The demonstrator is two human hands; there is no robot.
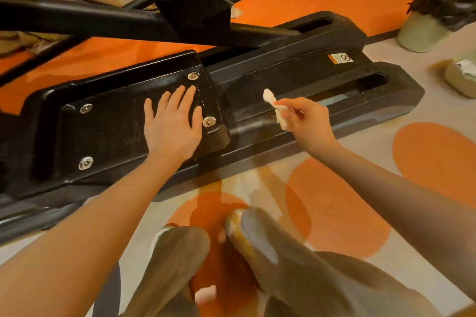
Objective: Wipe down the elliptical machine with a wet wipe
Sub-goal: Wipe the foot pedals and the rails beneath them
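Observation:
The black elliptical machine (296,64) stretches across the view, its foot pedal (108,121) at left and its rear base rail at right. My left hand (171,123) lies flat on the pedal with fingers spread, near two of its silver bolts. My right hand (306,121) pinches a small crumpled white wet wipe (277,108) just above the rail to the right of the pedal. One end of the wipe sticks up past my fingers; whether it touches the rail I cannot tell.
The floor is pale with orange circles (334,213) and an orange band behind the machine. A pale bin with a dark bag (432,23) and a second pale container (463,77) stand at right. My knees (244,252) are below, close to the machine.

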